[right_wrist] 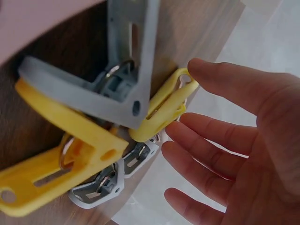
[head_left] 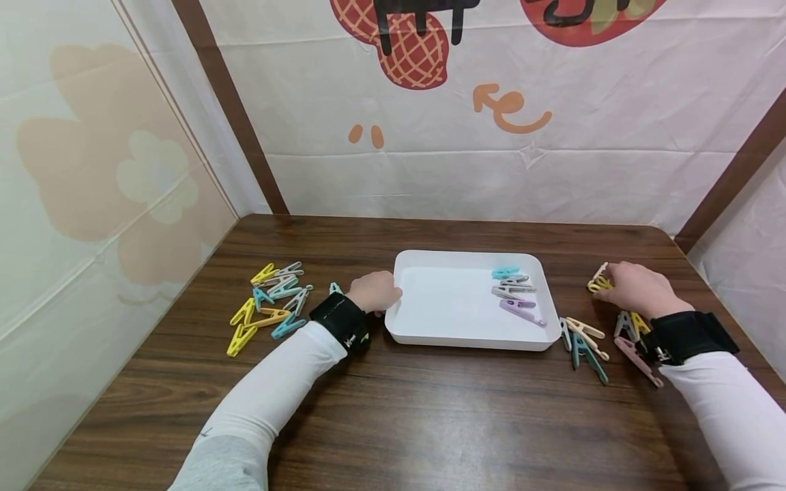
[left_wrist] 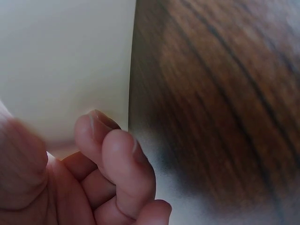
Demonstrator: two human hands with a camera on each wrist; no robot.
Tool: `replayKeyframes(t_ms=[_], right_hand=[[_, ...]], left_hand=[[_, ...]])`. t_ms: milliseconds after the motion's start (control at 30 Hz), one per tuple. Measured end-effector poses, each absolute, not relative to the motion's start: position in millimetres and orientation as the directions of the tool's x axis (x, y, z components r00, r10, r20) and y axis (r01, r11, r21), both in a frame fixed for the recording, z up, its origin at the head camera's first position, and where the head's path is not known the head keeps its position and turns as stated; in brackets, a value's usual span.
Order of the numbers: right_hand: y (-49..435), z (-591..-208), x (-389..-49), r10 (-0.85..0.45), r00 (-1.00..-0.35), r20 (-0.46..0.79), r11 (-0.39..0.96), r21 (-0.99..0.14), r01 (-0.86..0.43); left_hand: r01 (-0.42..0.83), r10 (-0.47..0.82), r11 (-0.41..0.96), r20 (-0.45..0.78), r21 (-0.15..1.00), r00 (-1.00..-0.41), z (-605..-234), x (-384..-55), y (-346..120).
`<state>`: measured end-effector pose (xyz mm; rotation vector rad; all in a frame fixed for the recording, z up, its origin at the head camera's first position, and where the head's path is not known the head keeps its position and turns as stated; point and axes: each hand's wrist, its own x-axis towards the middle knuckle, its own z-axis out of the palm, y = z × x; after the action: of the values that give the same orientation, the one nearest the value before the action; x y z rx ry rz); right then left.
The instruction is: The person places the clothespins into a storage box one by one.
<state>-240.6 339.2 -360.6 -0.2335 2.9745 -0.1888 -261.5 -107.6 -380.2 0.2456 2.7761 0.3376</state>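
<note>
The left hand (head_left: 374, 292) grips the left edge of the tray (head_left: 442, 293), on the bench (head_left: 430, 416). Inside, at right, a blue peg (head_left: 505, 273) and a purple peg (head_left: 522, 311) lie with grey pegs (head_left: 514, 288) between them. The right hand (head_left: 641, 290) pinches a yellow peg (right_wrist: 166, 107) between thumb and fingers, right of the tray and beyond a pink peg (head_left: 638, 361).
</note>
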Motion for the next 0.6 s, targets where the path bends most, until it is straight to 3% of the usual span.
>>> replayKeyframes(t_ms=[600], right_hand=[[331.2,-368.7,-249.2,-0.171,-0.978,-0.118,0.981,-0.107,-0.159]], left_hand=[[0.119,0.199,0.956,-0.294,0.269,-0.935,-379.1,-259.0,-107.1]])
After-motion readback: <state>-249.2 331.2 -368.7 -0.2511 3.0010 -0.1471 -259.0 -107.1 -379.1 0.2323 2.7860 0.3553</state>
